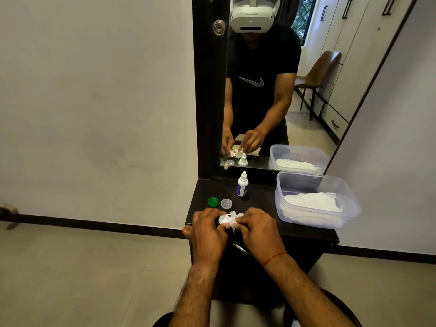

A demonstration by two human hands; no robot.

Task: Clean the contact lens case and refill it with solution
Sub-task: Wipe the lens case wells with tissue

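Mostly hidden lens case [224, 218] between fingers [223, 228]

We can make out only one sign: a pale swoosh logo [252, 81] on the chest of the black T-shirt [259, 64], seen in the mirror [306, 95]; it carries no letters. The small white dropper bottle [242, 185] on the tabletop [259, 201] wears a blue label, yet its print is too small for us to read. We find no other words or numbers anywhere.
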